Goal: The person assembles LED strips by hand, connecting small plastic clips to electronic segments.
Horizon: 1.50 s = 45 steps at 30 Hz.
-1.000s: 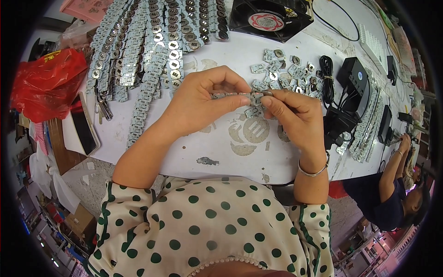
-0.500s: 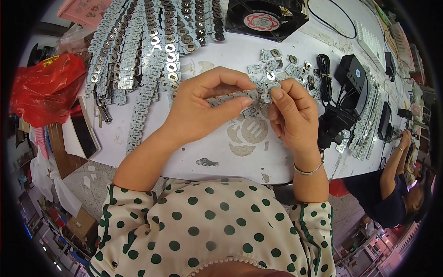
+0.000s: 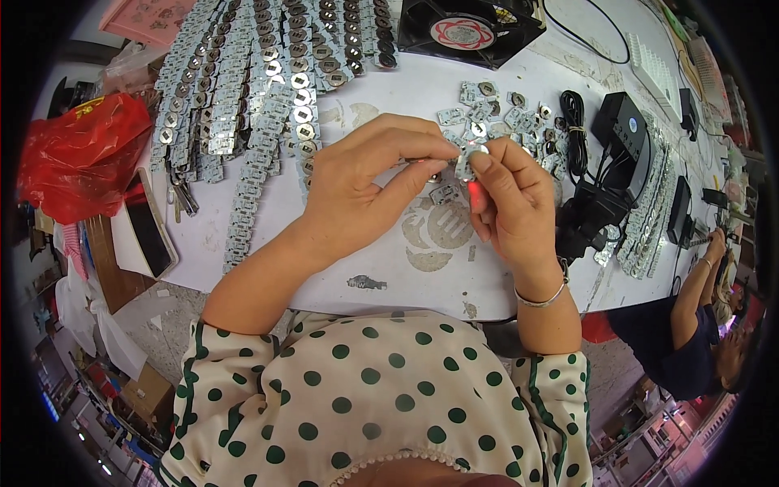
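My right hand (image 3: pixel 519 199) pinches a small white circuit board (image 3: pixel 465 166) with a round silver coin cell between thumb and fingers. A red glow lights the fingertip just under this board. My left hand (image 3: pixel 357 183) is closed, its thumb and forefinger tips meeting beside the same board; only a thin edge of the strip of circuit boards it holds shows between them. Below the hands, a loose circuit board (image 3: pixel 445 193) rests on the white table (image 3: pixel 389 276). Beyond my right hand is a scattered pile of similar boards (image 3: pixel 479 109).
Long strips of joined circuit boards (image 3: pixel 264 158) cover the back left. A black fan (image 3: pixel 466 34) stands at the back. To the right are a coiled black cable (image 3: pixel 574 134), a black box (image 3: pixel 623 130) and more strips (image 3: pixel 647 219). A phone (image 3: pixel 148 231) and red bag (image 3: pixel 81 158) lie left.
A red glow has appeared at my right fingertip. My left hand has turned, so the strip across its fingers is now mostly hidden, and its fingertips have moved closer to the right hand.
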Each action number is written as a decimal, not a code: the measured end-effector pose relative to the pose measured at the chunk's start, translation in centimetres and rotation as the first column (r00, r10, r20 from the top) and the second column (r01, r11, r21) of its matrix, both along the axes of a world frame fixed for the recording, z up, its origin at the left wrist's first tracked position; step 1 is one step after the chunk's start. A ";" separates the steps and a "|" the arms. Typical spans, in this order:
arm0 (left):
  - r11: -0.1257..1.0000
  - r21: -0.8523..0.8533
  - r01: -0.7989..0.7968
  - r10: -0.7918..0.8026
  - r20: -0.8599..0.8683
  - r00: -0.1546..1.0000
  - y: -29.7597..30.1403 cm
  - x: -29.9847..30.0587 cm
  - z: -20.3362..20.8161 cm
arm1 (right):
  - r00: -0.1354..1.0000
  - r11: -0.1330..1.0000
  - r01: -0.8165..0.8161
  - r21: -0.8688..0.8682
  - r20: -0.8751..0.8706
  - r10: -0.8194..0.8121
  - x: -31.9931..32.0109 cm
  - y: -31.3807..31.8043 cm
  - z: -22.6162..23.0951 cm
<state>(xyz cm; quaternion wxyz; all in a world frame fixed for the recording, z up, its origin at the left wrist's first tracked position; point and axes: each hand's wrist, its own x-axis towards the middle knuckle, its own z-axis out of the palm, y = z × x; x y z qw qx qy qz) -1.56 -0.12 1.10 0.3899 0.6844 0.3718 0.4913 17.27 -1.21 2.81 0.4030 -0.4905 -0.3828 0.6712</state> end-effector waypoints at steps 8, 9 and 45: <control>0.965 -0.253 0.063 -0.055 0.039 0.998 0.0 0.2 -0.6 | 0.905 0.963 -0.096 0.251 0.425 -0.021 1.7 1.1 -0.7; 0.951 -0.299 0.075 -0.046 0.103 0.994 0.1 0.2 -0.7 | 0.785 0.902 -0.175 0.395 0.609 -0.115 1.8 1.1 -0.8; 0.708 -0.639 0.300 -0.035 0.394 0.919 0.7 -0.7 0.7 | 0.983 0.990 -0.140 0.015 -0.119 0.141 1.1 0.5 0.1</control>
